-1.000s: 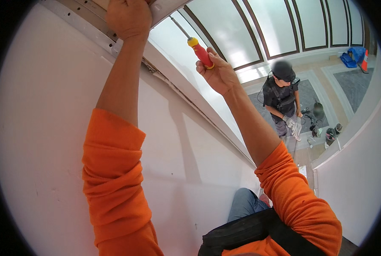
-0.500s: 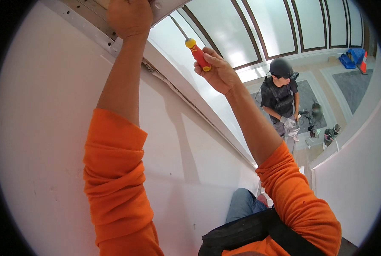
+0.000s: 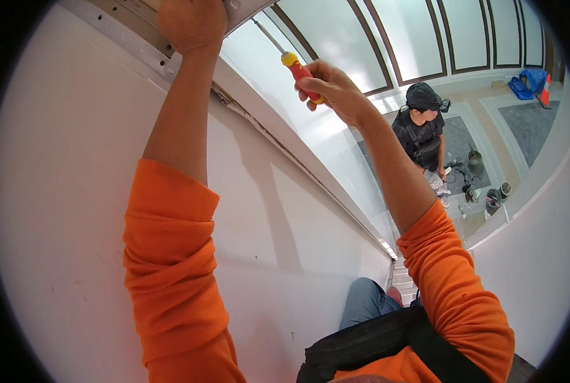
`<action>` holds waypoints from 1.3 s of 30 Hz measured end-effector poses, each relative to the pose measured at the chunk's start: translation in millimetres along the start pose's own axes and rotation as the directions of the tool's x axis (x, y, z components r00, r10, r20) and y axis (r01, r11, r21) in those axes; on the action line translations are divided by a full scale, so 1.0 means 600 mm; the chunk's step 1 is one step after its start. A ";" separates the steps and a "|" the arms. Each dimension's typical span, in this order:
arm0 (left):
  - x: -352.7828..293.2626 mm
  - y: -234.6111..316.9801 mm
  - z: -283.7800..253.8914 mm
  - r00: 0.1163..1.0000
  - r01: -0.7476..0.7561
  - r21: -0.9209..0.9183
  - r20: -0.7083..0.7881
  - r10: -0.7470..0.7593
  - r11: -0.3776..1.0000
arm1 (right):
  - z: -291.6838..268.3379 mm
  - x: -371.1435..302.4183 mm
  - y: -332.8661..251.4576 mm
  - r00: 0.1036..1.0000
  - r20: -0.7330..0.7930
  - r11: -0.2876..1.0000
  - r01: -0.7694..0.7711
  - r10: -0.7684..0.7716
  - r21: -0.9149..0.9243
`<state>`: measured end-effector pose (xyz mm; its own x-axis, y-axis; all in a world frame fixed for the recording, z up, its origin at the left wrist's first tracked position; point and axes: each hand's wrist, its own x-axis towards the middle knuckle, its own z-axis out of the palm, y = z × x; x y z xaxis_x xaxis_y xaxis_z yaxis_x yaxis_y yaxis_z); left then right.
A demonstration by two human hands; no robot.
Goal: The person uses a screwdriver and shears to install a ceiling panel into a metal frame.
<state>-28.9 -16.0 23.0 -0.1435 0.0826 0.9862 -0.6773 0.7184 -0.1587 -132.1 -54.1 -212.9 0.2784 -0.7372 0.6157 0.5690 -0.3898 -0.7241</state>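
My right hand (image 3: 333,92) is closed around the red and yellow handle of a screwdriver (image 3: 301,71). The shaft slants up and left, its tip close to the end of a white metal frame piece (image 3: 243,7) at the top. Up at the top edge, my left hand (image 3: 192,25) is against that frame, beside a rail with holes (image 3: 122,35). Its fingers are cut off by the picture's edge, so their grip is hidden. Below both hands runs a long white ledge (image 3: 285,137) with a rough, broken seam along its near side.
A white wall (image 3: 81,210) fills the left. Far below on the right, a person in dark clothes and cap (image 3: 422,127) stands among buckets (image 3: 493,199) and tools. Beyond are a blue bag (image 3: 532,82), an orange cone (image 3: 545,92) and dark-framed white panels (image 3: 403,38). Ladder-like rungs (image 3: 402,277) show beside my leg.
My right hand has moved slightly right with the screwdriver, its fingers shifted on the handle. My left hand stays nearly in place. The person below has turned their head and shifted a little.
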 end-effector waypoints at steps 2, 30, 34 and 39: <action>0.004 -0.008 -0.002 1.000 0.023 -0.092 0.018 -0.022 0.995 | 0.020 0.010 -0.007 0.993 -0.108 0.980 0.021 -0.042 -0.196; -0.005 0.013 -0.003 0.984 0.174 -0.112 0.039 -0.171 0.978 | 0.096 0.128 -0.074 0.957 -0.125 0.595 -0.059 0.263 0.802; -0.004 0.009 0.000 0.974 0.226 -0.217 0.063 -0.218 0.949 | 0.112 0.132 -0.098 0.954 -0.108 0.655 -0.106 0.278 0.748; -0.005 0.005 -0.001 0.980 0.198 -0.184 0.058 -0.190 0.963 | 0.109 0.132 -0.096 0.973 -0.051 0.611 -0.101 0.227 0.785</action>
<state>-29.8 -13.8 19.8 -0.0536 -0.0960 0.9939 -0.5475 0.8352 0.0512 -91.9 -54.2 -102.1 0.3604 -0.8335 0.4188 0.9270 0.2700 -0.2605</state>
